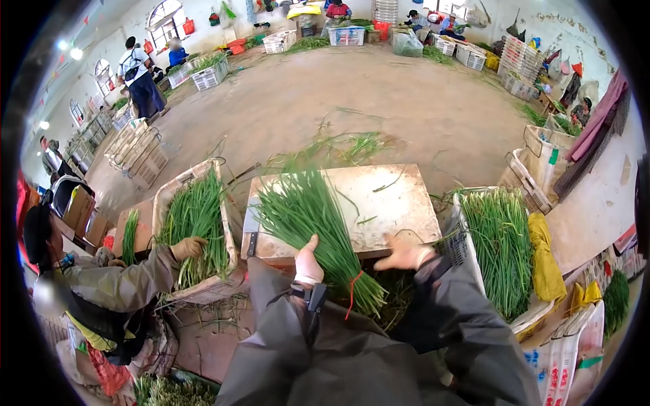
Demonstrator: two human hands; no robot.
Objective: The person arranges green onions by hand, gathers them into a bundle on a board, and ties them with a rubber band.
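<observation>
A bunch of long green chives (311, 216) lies slantwise over the near edge of a pale board (386, 193). A red tie (353, 287) circles its stalk end, one loose tail hanging down. My left hand (309, 262) grips the bunch from its left side, thumb up along the stalks and the other fingers mostly hidden. To the right, apart from the bunch, my right hand (405, 252) is open with fingers spread, near the board's front edge. At the board's left end rests a knife (252, 233), with its dark handle toward me.
A crate (467, 247) full of chives (497, 243) stands on my right, a yellow cloth (544, 257) beside it. Left is another crate (229, 227) of chives, where a co-worker's gloved hand (189, 248) reaches in. Loose leaves (338, 149) litter the floor beyond the board.
</observation>
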